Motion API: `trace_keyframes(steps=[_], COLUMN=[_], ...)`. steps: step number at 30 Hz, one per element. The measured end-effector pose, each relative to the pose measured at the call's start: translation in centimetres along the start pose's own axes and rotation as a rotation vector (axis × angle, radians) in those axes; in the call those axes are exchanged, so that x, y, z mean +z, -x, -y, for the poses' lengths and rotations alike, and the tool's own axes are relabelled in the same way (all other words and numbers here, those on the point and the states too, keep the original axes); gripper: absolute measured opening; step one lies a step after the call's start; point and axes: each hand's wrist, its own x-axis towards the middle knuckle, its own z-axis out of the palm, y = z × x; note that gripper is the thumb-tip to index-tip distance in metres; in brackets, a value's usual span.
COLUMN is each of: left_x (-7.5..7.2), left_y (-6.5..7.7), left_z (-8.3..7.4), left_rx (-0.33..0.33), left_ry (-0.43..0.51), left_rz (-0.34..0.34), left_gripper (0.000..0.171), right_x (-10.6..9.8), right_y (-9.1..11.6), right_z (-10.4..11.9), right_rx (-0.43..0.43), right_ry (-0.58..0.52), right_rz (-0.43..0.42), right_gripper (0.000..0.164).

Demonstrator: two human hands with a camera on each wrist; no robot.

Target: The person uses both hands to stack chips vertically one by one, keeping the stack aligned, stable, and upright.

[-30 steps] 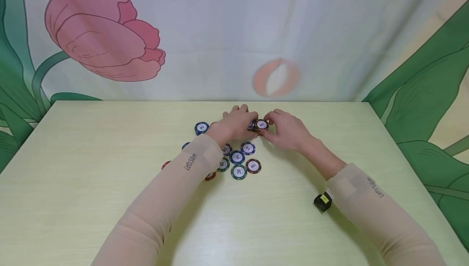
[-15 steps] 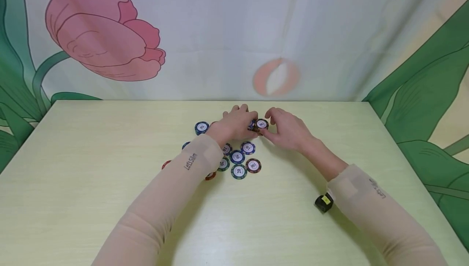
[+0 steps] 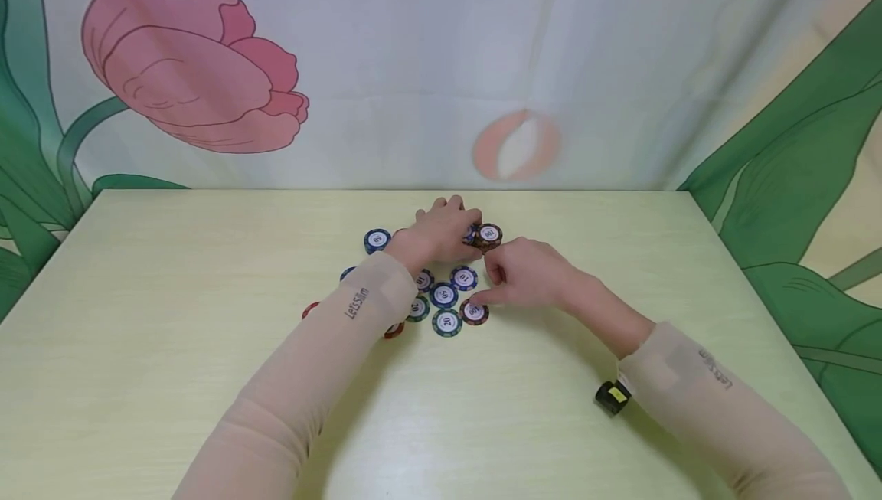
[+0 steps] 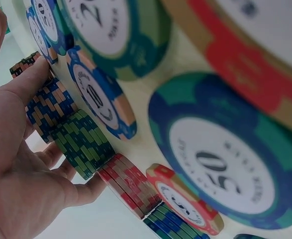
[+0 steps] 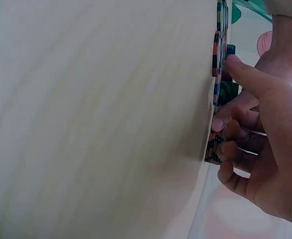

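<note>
At the back of the table my left hand [image 3: 441,232] holds the row of poker chip stacks. In the left wrist view its thumb lies against the front of the row, and its fingers reach behind the blue stack [image 4: 53,107] and green stack [image 4: 83,142]. Beside this hand stands a dark stack [image 3: 490,236] topped by a 100 chip. My right hand [image 3: 530,274] is just in front of that stack, fingers curled with nothing visible between them. Its extended thumb touches a loose 100 chip [image 3: 475,314], which lies flat at the right of the loose chips.
Loose chips lie in front, among them a green 20 chip [image 3: 447,323] and a blue 50 chip [image 3: 444,295]. A red stack [image 4: 131,185] continues the row. A small black box [image 3: 612,397] with a yellow label is at the right sleeve. A printed curtain [image 3: 386,86] hangs behind the table.
My right hand has left the side of the dark 100 stack and moved toward me, its thumb coming down to the loose 100 chip. The left hand has stayed on the row.
</note>
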Motion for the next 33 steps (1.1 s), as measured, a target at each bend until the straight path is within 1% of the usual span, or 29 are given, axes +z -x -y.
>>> trace_keyframes(steps=[4, 7, 12, 17, 21, 24, 27, 30, 33], left_x=[0.0, 0.0, -0.1, -0.1, -0.1, 0.0, 0.0, 0.1, 0.0], left_y=[0.1, 0.1, 0.3, 0.2, 0.1, 0.0, 0.0, 0.0, 0.1], left_z=[0.1, 0.1, 0.0, 0.0, 0.1, 0.1, 0.1, 0.1, 0.0], left_rx=[0.006, 0.007, 0.006, 0.005, 0.008, 0.008, 0.007, 0.001, -0.005], left_ry=[0.001, 0.006, 0.005, -0.001, 0.003, 0.005, 0.006, 0.007, 0.013], left_rz=[-0.005, -0.003, -0.002, -0.001, -0.006, -0.006, -0.006, -0.003, 0.000], left_gripper=[0.050, 0.051, 0.051, 0.052, 0.052, 0.052, 0.053, 0.053, 0.052], right_x=[0.1, 0.3, 0.2, -0.1, -0.4, -0.5, -0.5, -0.5, -0.5], right_y=[0.1, 0.2, 0.3, 0.4, 0.5, 0.5, 0.5, 0.5, 0.6], right_z=[0.2, 0.1, -0.5, -1.1, -1.6, -1.9, -2.0, -2.0, -1.9], right_rx=[-0.013, -0.017, -0.018, -0.030, -0.017, -0.009, -0.021, -0.034, -0.032], right_ry=[0.006, 0.016, 0.005, -0.027, -0.048, -0.056, -0.055, -0.051, -0.052], right_rz=[0.019, 0.013, 0.001, 0.014, 0.023, 0.029, 0.028, 0.023, 0.029], right_gripper=[0.044, 0.043, 0.039, 0.034, 0.027, 0.022, 0.019, 0.019, 0.024])
